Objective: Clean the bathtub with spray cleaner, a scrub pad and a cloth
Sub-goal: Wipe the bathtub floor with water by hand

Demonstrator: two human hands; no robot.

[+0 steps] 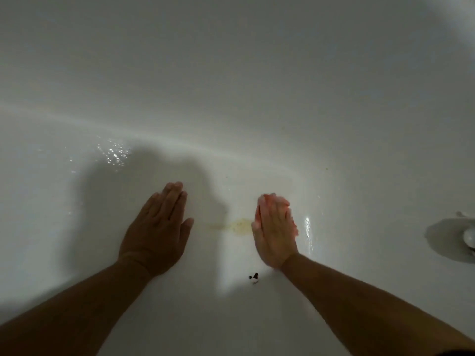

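I look down into the white bathtub, which fills the whole view. My left hand lies flat with straight fingers over the tub floor and holds nothing. My right hand is turned on its edge, fingers straight and slightly blurred, and is also empty. Between the two hands a yellowish stain marks the tub floor. No spray cleaner, scrub pad or cloth is in view.
A small dark speck of debris lies on the tub floor just below my right wrist. Water droplets glisten at the upper left. A metal fitting sits at the right edge.
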